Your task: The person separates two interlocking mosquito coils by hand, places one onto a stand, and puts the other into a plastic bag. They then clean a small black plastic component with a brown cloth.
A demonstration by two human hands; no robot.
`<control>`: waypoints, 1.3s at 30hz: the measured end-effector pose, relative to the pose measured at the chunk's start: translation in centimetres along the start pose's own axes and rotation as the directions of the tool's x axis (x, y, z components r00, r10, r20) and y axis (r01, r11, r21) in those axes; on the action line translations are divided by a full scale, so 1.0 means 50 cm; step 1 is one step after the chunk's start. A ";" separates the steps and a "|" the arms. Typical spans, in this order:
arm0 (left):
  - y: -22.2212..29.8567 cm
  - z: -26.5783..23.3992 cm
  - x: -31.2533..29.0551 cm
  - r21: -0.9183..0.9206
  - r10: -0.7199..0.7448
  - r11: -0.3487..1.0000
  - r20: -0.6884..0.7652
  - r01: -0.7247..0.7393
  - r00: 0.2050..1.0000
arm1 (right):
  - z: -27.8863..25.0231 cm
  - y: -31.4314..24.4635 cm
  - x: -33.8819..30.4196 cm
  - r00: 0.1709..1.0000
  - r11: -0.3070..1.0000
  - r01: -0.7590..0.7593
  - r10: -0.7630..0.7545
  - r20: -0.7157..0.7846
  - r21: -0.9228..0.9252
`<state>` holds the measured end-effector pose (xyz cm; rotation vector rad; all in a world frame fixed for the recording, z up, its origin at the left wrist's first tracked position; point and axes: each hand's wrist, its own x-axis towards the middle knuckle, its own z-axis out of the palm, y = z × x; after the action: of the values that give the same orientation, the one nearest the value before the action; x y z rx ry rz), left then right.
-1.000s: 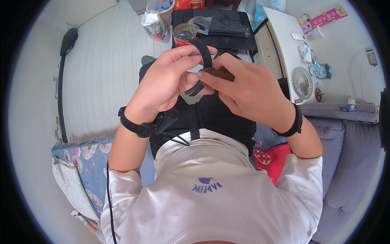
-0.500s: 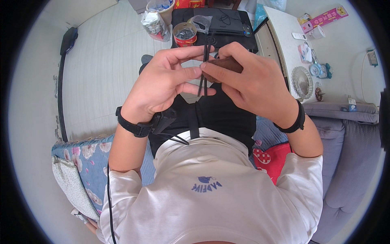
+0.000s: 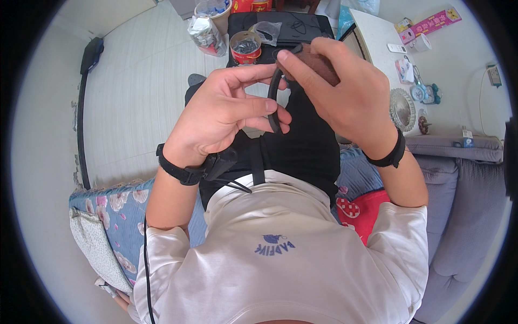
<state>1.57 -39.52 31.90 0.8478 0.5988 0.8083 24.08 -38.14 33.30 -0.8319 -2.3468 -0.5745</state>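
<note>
My left hand [image 3: 218, 110] is raised in front of my lap, its thumb pressing a curved black band [image 3: 275, 105] against the fingers. The band runs up toward the fingertips of my right hand [image 3: 353, 86]. That hand is closed around a dark brown, rounded piece [image 3: 318, 65], mostly hidden behind its fingers. The right index fingertip meets the upper end of the black band. Whether band and brown piece are joined, I cannot tell. Both wrists wear black straps, and a black device sits by the left one.
Ahead stands a black table [image 3: 291, 38] with a red tub [image 3: 245, 48] and a clear plastic bag [image 3: 267, 32]. A silvery bag [image 3: 206, 35] is on its left. On the right are a white tabletop [image 3: 372, 40] holding a glass dish [image 3: 402, 108] and a grey sofa [image 3: 458, 205].
My right hand has moved up and away with the brown piece. The black band, earlier two straight strands across my left fingers, now shows as one curved strip under the left thumb.
</note>
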 end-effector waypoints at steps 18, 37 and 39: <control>-0.008 -0.013 0.003 -0.006 0.045 0.999 -0.103 -0.046 0.994 | 0.025 -0.035 -0.016 0.958 0.882 -0.242 0.150 0.246 0.404; -0.027 -0.011 0.022 0.494 0.170 0.868 -0.220 -0.040 0.961 | 0.033 -0.066 -0.021 0.954 0.938 -0.158 0.065 0.293 0.307; -0.038 -0.018 0.025 0.573 0.259 0.813 -0.196 -0.104 0.946 | 0.037 -0.070 -0.024 0.957 0.946 -0.144 0.058 0.283 0.291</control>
<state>2.30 -38.91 29.66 1.3631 1.0360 0.9487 21.84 -40.12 30.47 -0.9231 -2.5299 -0.0429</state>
